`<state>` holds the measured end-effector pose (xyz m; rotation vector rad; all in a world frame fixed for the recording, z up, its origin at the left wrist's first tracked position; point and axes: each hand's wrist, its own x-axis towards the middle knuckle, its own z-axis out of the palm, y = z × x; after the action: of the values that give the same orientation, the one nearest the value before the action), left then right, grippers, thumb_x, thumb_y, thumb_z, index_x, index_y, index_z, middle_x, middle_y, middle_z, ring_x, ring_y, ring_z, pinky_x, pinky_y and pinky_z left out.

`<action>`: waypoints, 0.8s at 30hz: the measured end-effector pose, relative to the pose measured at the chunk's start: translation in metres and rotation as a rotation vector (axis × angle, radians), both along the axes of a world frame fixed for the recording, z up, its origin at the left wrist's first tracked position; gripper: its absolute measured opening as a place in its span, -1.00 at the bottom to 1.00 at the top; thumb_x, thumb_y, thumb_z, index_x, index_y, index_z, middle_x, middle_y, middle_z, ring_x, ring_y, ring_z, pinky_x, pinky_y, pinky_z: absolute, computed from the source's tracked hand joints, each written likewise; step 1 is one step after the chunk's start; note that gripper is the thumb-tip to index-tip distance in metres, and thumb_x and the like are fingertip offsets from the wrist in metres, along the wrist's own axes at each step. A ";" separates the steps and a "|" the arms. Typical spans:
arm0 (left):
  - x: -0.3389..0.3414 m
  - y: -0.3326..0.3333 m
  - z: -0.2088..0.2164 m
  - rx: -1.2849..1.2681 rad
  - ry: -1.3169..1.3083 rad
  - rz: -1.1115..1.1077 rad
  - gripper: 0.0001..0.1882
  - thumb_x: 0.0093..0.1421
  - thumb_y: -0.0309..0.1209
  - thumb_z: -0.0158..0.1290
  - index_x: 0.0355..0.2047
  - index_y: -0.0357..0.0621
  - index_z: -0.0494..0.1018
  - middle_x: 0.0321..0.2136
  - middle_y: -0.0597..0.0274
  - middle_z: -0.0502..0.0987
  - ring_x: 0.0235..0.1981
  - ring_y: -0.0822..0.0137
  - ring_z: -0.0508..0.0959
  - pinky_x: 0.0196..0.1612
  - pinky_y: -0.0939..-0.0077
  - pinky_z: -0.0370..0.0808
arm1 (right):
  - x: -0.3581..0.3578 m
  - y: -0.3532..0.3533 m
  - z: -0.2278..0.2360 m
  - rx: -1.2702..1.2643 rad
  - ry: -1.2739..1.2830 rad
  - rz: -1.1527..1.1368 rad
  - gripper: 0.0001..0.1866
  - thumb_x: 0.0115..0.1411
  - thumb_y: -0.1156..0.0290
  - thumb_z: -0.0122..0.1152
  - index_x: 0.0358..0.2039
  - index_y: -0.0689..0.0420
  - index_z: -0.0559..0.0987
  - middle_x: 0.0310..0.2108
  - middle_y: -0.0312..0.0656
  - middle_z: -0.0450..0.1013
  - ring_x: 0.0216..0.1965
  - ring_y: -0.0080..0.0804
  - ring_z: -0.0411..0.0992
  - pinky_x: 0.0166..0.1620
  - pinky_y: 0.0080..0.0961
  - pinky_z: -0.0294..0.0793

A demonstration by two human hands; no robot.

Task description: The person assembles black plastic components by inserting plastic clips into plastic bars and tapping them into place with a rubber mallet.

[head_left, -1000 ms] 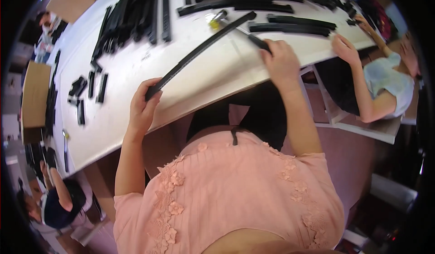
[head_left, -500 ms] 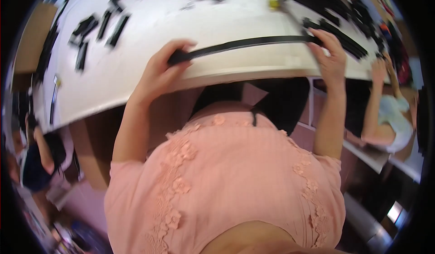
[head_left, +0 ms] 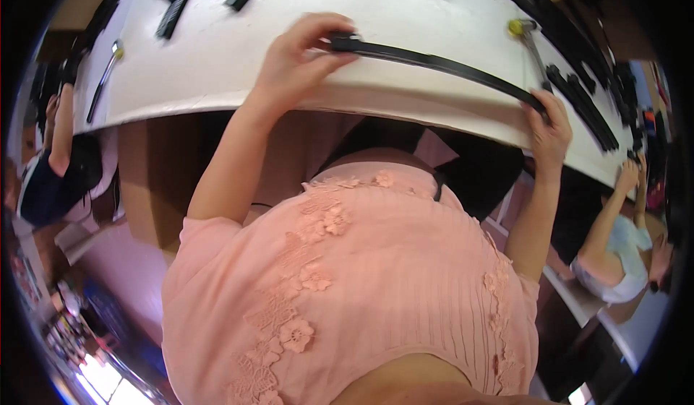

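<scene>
A long, slim black strip (head_left: pixel 441 64) with a thicker block at its left end stretches between my two hands above the front of the white table. My left hand (head_left: pixel 314 47) pinches the block end between thumb and fingers. At the lower, right end, my right hand (head_left: pixel 551 127) closes round the tip. From left to right the strip slopes toward me and bows slightly. Close to my right hand, a yellow-headed hammer (head_left: pixel 531 40) lies with its handle pointing toward me.
Several black pieces (head_left: pixel 173 16) are scattered at the table's far left. Long black bars (head_left: pixel 584 109) lie on the right. Another hammer (head_left: pixel 107 72) rests at the left edge. Co-workers' arms show at left (head_left: pixel 63 127) and right (head_left: pixel 611 203). A cardboard box (head_left: pixel 148 181) stands below the table.
My view has swung, shifting the table's things across the picture. The strip, nearly level before with its right end slightly higher, now tilts down to the right. Both hands keep their hold.
</scene>
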<state>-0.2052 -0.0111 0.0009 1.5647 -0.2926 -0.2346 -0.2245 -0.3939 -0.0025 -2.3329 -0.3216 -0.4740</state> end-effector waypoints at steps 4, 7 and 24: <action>0.003 -0.006 -0.001 0.597 -0.622 0.157 -0.71 -0.01 -0.50 0.15 -0.21 -0.13 0.48 -0.26 0.23 0.50 -0.18 0.28 0.45 -0.13 0.47 0.40 | 0.008 0.018 0.000 -0.138 0.006 -0.017 -0.76 -0.06 0.47 0.28 -0.31 0.13 0.56 -0.34 -0.23 0.46 -0.32 -0.37 0.44 -0.30 -0.58 0.41; 0.007 -0.015 -0.003 0.687 -0.641 0.120 -0.74 -0.03 -0.47 0.16 -0.26 -0.09 0.53 -0.34 0.22 0.52 -0.23 0.21 0.45 -0.16 0.45 0.39 | 0.008 0.019 0.004 -0.120 0.070 -0.055 -0.69 -0.06 0.43 0.29 -0.24 0.11 0.55 -0.27 -0.22 0.45 -0.29 -0.32 0.43 -0.23 -0.53 0.41; 0.009 -0.026 -0.012 0.694 -0.582 0.299 -0.81 0.00 -0.50 0.14 -0.31 -0.19 0.52 -0.38 0.18 0.53 -0.31 0.26 0.51 -0.22 0.52 0.41 | -0.027 -0.043 0.009 0.308 0.383 -0.336 -0.67 0.23 0.33 -0.03 -0.03 0.19 0.40 -0.41 -0.28 0.39 -0.46 -0.59 0.36 -0.46 -0.68 0.30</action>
<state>-0.1957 -0.0367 -0.0108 2.3254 -0.4502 0.4098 -0.2518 -0.4364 0.0069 -2.1175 0.3095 -0.2042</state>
